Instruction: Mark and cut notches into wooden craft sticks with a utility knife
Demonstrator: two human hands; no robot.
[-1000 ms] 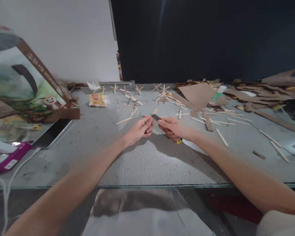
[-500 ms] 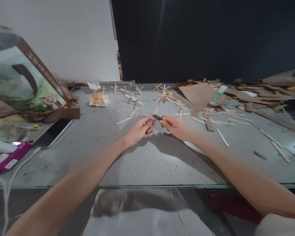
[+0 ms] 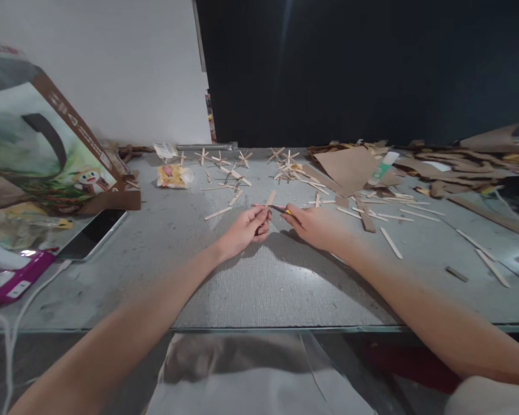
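My left hand (image 3: 255, 225) is closed, pinching a flat wooden craft stick (image 3: 271, 197) that points up and away from me. A thin reddish strip (image 3: 258, 204) shows crosswise at its fingertips; I cannot make out what it is. My right hand (image 3: 313, 225) is wrapped round a utility knife (image 3: 286, 211) with a yellow and dark body. The knife's dark front end reaches left to the craft stick, touching or very near it. Most of the knife's handle is hidden in my palm. Both hands are just above the grey table (image 3: 259, 288).
Star-shaped pieces of crossed sticks (image 3: 289, 167) stand at the back. Loose sticks (image 3: 391, 242) and cardboard (image 3: 346, 167) lie on the right, with a glue tube (image 3: 383, 167). On the left are a snack packet (image 3: 173, 176), a phone (image 3: 94, 233), a purple device (image 3: 19, 276) and a printed box (image 3: 47, 138).
The knife has turned in my right hand, so its dark flat side shows less and it looks thinner. More of the craft stick shows above my left fingers. My left hand has barely moved.
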